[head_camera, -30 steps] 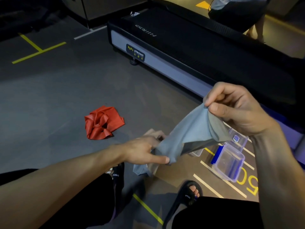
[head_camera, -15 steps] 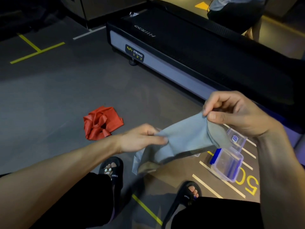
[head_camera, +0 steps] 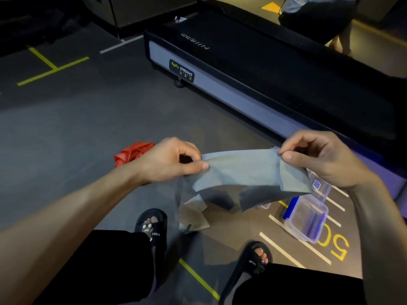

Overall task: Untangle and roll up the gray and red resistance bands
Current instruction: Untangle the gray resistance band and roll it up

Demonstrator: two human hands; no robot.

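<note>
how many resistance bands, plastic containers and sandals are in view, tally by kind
Resistance bands: 2, a flat gray rubber band held up in both hands and a crumpled red rubber band on the floor.
Plastic containers: 2, a clear tub with a blue clip and a smaller clear piece behind it.
Black sandals: 2.
Total: 6

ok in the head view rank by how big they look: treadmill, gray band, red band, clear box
1. treadmill, by far the largest
2. gray band, though it is held up close to the camera, which inflates it
3. clear box
4. red band, crumpled and partly hidden behind the left hand
</note>
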